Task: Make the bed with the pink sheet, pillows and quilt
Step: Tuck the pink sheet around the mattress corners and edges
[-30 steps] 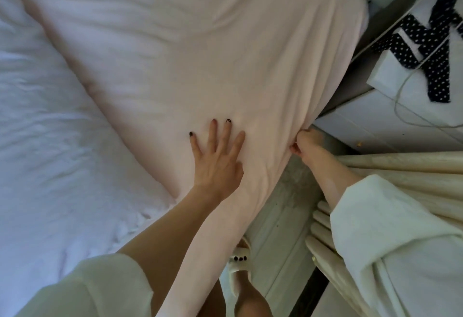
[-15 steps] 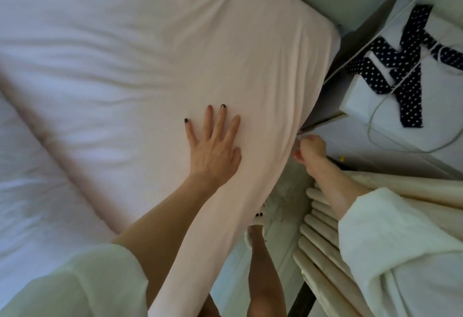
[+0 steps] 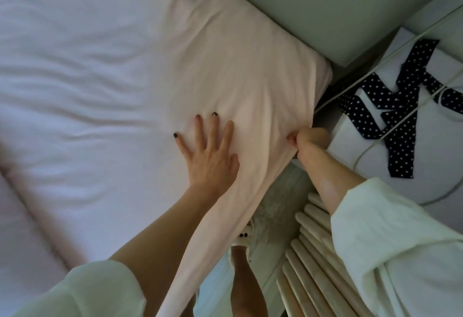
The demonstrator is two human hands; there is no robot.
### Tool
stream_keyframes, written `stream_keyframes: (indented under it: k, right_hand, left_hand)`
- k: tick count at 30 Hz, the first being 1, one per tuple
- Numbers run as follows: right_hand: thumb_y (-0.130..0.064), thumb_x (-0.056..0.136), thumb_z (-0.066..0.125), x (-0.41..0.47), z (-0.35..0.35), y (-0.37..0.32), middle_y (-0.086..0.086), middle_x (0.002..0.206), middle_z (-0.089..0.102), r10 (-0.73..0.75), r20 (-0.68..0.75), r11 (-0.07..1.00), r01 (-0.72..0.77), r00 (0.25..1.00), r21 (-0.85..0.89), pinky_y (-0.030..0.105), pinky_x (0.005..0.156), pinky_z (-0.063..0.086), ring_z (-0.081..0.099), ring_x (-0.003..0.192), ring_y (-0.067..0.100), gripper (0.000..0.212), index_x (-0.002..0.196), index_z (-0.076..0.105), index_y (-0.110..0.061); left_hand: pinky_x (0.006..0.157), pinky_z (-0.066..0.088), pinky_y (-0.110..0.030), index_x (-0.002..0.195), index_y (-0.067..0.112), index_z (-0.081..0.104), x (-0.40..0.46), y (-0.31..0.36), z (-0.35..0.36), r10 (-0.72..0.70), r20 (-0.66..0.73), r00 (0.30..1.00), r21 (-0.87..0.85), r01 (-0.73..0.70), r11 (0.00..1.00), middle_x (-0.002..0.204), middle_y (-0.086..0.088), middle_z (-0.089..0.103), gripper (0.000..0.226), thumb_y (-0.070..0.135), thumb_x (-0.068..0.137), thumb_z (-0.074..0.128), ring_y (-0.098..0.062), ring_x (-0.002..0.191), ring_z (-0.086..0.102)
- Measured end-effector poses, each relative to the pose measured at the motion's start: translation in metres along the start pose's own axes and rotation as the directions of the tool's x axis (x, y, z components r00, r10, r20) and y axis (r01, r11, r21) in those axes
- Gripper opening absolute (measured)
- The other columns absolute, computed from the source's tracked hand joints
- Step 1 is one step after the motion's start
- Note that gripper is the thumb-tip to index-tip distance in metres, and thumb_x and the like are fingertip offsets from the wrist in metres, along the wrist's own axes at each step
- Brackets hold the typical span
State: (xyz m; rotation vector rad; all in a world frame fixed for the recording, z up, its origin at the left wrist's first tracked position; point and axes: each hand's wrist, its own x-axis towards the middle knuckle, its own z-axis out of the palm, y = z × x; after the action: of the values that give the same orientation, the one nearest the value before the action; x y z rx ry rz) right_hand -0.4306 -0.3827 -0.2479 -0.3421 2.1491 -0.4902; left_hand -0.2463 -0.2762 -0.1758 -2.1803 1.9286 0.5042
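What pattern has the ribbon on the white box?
The ribbon is dark with small white dots, seen in the head view.

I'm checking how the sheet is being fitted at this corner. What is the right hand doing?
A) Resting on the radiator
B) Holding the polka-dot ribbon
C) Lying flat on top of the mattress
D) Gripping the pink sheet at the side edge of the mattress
D: the right hand has its fingers curled into the pink sheet at the mattress edge, while the left hand lies flat on top.
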Motion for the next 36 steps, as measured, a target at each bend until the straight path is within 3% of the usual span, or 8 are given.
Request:
stream_keyframes:
  k: [7,14,19,22,25,29,33,36]
  right_hand:
    - [-0.012,0.081,0.059,0.034,0.018,0.003,0.016,0.103,0.069,-0.095,-0.133,0.952,0.051,0.987,-0.301,0.048,0.079,0.057,0.066,0.091,0.034,0.029,0.108,0.060,-0.002]
    - [-0.015,0.077,0.067,0.037,0.015,-0.012,0.017,0.112,0.066,-0.043,-0.101,0.969,0.017,0.994,-0.246,0.048,0.082,0.056,0.065,0.098,0.035,0.042,0.114,0.053,-0.003]
    - [-0.010,0.090,0.049,0.004,0.005,-0.034,0.019,0.122,0.059,-0.080,0.146,0.933,0.126,0.986,-0.336,0.044,0.090,0.053,0.061,0.106,0.035,0.037,0.126,0.051,0.000]
    - [-0.006,0.094,0.043,0.007,-0.006,-0.055,0.018,0.127,0.056,-0.207,0.152,0.916,0.245,0.967,-0.316,0.040,0.094,0.050,0.058,0.111,0.034,0.036,0.129,0.047,-0.002]
    - [-0.003,0.092,0.041,0.019,-0.014,-0.071,0.016,0.109,0.062,-0.189,0.170,0.966,0.215,0.967,-0.144,0.036,0.077,0.056,0.061,0.086,0.025,0.026,0.115,0.055,-0.004]
    - [0.002,0.088,0.039,0.030,-0.015,-0.083,0.005,0.066,0.050,-0.073,0.244,0.993,0.094,0.967,-0.074,0.021,0.047,0.039,0.042,0.050,0.011,0.019,0.077,0.049,-0.010]
    - [-0.001,0.091,0.038,0.040,-0.015,-0.082,0.005,0.063,0.052,-0.128,0.203,0.967,0.168,0.971,-0.191,0.018,0.034,0.035,0.043,0.047,0.012,0.018,0.086,0.055,-0.009]
    - [0.001,0.092,0.041,0.054,-0.019,-0.085,0.009,0.066,0.057,-0.168,0.107,0.965,0.186,0.980,-0.185,0.022,0.042,0.047,0.050,0.048,0.013,0.022,0.105,0.059,-0.001]
  left_hand:
    - [0.101,0.011,-0.076,0.142,0.022,0.036,0.003,0.000,0.007,-0.022,-0.050,0.999,0.035,0.024,0.999,0.152,-0.012,0.030,0.063,0.039,0.082,0.043,-0.041,0.142,0.017]
    - [0.106,0.001,-0.070,0.146,0.023,0.028,0.010,-0.002,-0.007,0.003,-0.041,0.999,0.041,-0.001,0.999,0.158,-0.010,0.011,0.067,0.040,0.086,0.051,-0.037,0.145,-0.001]
    - [0.107,-0.002,-0.069,0.148,0.022,0.025,0.027,0.004,-0.017,0.018,-0.080,0.997,0.021,-0.016,1.000,0.159,-0.009,0.005,0.065,0.039,0.089,0.047,-0.036,0.145,-0.005]
    - [0.107,-0.004,-0.069,0.149,0.021,0.020,0.039,0.016,-0.018,0.031,-0.088,0.996,0.013,-0.030,0.999,0.160,-0.008,0.001,0.066,0.042,0.091,0.043,-0.036,0.145,-0.009]
    - [0.107,-0.004,-0.070,0.150,0.024,0.013,0.056,0.025,-0.021,0.040,-0.105,0.994,0.009,-0.040,0.999,0.160,-0.008,-0.004,0.070,0.048,0.091,0.041,-0.036,0.144,-0.012]
    - [0.105,-0.004,-0.072,0.151,0.028,0.000,0.071,0.031,-0.018,0.009,-0.047,0.999,0.029,-0.007,1.000,0.158,-0.005,-0.014,0.074,0.053,0.091,0.037,-0.036,0.143,-0.019]
    - [0.104,-0.002,-0.074,0.151,0.027,0.001,0.072,0.029,-0.013,0.012,-0.047,0.999,0.047,-0.009,0.999,0.159,-0.006,-0.011,0.073,0.051,0.093,0.038,-0.037,0.143,-0.017]
    - [0.103,-0.002,-0.074,0.151,0.026,0.007,0.073,0.029,-0.012,0.008,-0.054,0.999,0.040,-0.005,0.999,0.159,-0.008,-0.007,0.072,0.051,0.092,0.041,-0.039,0.143,-0.014]
